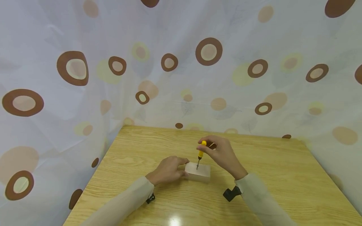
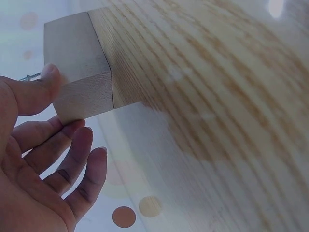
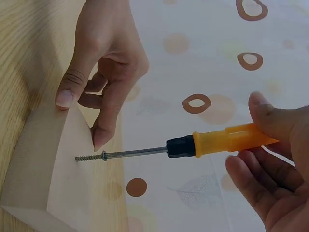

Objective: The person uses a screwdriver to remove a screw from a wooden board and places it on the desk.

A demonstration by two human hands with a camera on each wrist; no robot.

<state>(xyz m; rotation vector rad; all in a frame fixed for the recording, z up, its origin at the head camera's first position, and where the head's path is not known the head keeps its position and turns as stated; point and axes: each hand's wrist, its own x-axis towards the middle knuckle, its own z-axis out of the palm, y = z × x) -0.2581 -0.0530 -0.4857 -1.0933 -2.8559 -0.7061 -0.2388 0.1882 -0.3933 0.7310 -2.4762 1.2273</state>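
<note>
A pale wooden block (image 1: 198,177) lies on the wooden table. My left hand (image 1: 169,169) grips its left end between thumb and fingers; in the left wrist view the thumb (image 2: 41,89) presses one side and the other fingers spread below. A screw (image 3: 91,157) stands partway in the block's top face, much of its thread showing. My right hand (image 1: 220,152) holds a screwdriver (image 1: 201,153) by its yellow handle, nearly upright over the block. In the right wrist view the screwdriver's shaft (image 3: 137,152) meets the screw head in line, with thumb and fingers round the handle's end.
The wood-grain table (image 1: 271,169) spreads round the block. A white curtain (image 1: 181,78) with brown and beige circles hangs behind it and at both sides. Black wrist mounts (image 1: 232,193) sit under the light sleeves (image 1: 260,197).
</note>
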